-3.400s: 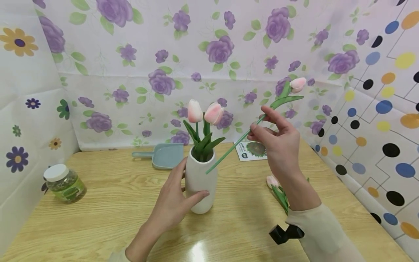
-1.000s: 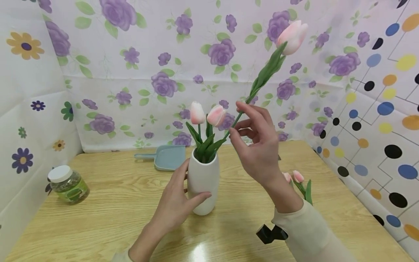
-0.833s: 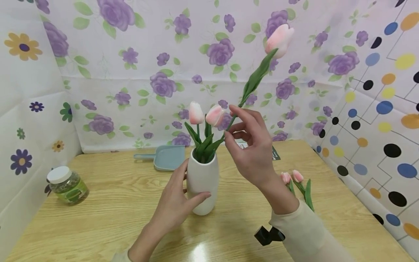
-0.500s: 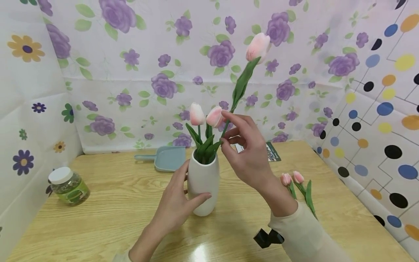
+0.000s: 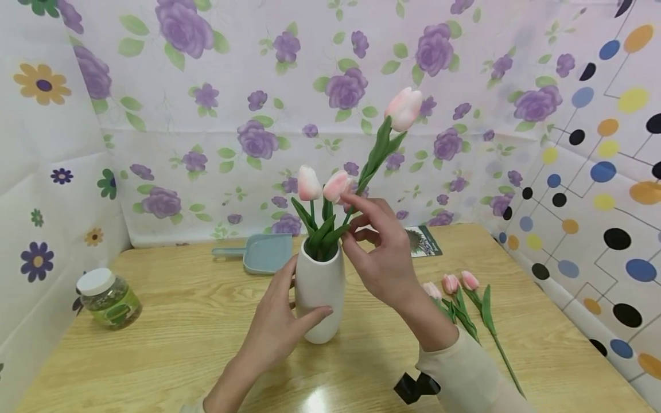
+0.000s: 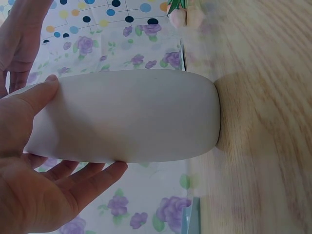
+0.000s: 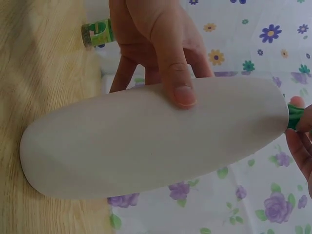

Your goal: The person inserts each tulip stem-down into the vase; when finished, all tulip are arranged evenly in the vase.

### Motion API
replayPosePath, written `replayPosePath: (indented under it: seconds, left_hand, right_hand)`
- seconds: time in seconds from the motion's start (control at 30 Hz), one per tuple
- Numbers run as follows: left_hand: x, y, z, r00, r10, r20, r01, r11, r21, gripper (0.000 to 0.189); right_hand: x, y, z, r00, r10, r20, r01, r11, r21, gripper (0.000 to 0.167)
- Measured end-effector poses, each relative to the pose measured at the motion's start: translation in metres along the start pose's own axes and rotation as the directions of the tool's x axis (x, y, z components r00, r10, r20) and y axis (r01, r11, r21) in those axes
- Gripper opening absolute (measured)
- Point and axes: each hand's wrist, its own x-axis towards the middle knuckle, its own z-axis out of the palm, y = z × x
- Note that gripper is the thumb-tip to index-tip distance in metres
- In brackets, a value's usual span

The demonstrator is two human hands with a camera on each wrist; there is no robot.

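Left hand [image 5: 281, 321] curled wide round tall white ceramic-looking vase [image 5: 321, 287], likely bracing it; right hand [image 5: 382, 246] pinches pink-white green-stemmed tulip [image 5: 404, 109].

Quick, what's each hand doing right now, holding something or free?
Left hand: holding the white vase, thumb across its front.
Right hand: pinching a pink tulip by its stem, near the vase's mouth.

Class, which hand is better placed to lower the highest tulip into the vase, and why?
Probably the right hand: it pinches the highest tulip by its stem near the mouth of the vase, while the left hand grips its side.
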Motion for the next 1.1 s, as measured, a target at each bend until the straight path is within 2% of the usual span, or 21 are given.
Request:
replayPosePath:
  seconds: [0.3,0.43,0.57,0.67,0.77,0.83,0.97,1.1]
  left_hand:
    - [0.0,0.0,0.001,1.0,0.018,-0.005,-0.018,1.0,-0.001,0.102]
    - [-0.001,0.0,0.0,1.0,0.016,-0.006,-0.016,1.0,0.003,0.102]
    - [-0.001,-0.001,0.0,1.0,0.013,-0.004,-0.013,1.0,0.008,0.102]
    - [-0.001,-0.002,0.0,1.0,0.016,-0.005,-0.016,1.0,0.01,0.102]
    - [-0.001,-0.003,0.0,1.0,0.024,-0.007,-0.024,1.0,0.007,0.101]
    - [-0.002,-0.003,0.0,1.0,0.028,-0.009,-0.028,1.0,0.006,0.102]
    - [-0.002,-0.002,0.0,1.0,0.028,-0.009,-0.028,1.0,0.004,0.102]
    - [-0.002,-0.001,-0.001,1.0,0.021,-0.01,-0.021,1.0,0.006,0.103]
  right_hand:
    - [-0.011,0.005,0.001,0.999,-0.035,0.028,0.036,0.998,-0.043,0.053]
    - [-0.014,0.008,-0.002,0.996,-0.06,0.067,0.063,0.997,-0.054,0.048]
    - [-0.012,0.01,-0.007,0.99,-0.091,0.112,0.103,0.989,-0.107,0.041]
    - [-0.013,0.01,-0.011,0.983,-0.087,0.163,0.108,0.986,-0.124,0.039]
    - [-0.018,0.009,-0.014,0.977,-0.041,0.21,0.065,0.992,-0.108,0.042]
    - [-0.024,0.009,-0.016,0.977,-0.013,0.214,0.028,0.997,-0.069,0.043]
    - [-0.038,0.012,-0.017,0.982,0.076,0.175,-0.087,0.995,0.057,0.043]
    - [-0.049,0.018,-0.02,0.976,0.177,0.126,-0.197,0.965,0.174,0.038]
